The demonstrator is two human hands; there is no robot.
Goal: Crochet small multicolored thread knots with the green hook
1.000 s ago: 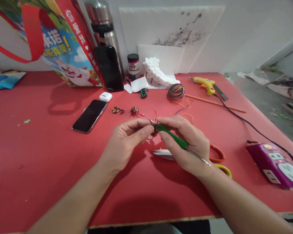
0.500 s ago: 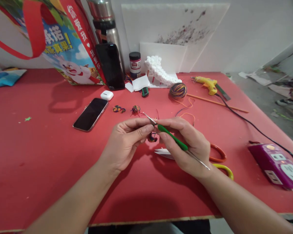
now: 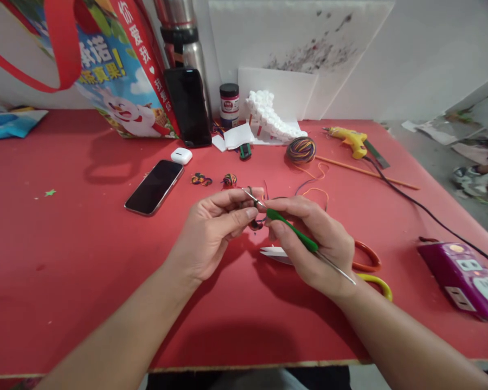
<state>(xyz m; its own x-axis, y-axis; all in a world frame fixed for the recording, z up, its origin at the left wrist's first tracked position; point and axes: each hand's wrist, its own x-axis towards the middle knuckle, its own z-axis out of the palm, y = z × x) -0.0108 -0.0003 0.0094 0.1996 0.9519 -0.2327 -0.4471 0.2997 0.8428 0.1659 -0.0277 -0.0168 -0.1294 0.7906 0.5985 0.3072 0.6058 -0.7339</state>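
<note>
The hook is silver with a green handle, the tabletop red. At twelve o'clock from the handle, a yarn ball is streaked orange and purple.

We look forward and down from a person's head. The flat red table is close below us.

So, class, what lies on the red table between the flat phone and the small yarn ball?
In the head view, a looped multicoloured yarn piece lies between the phone and the yarn ball.
</note>
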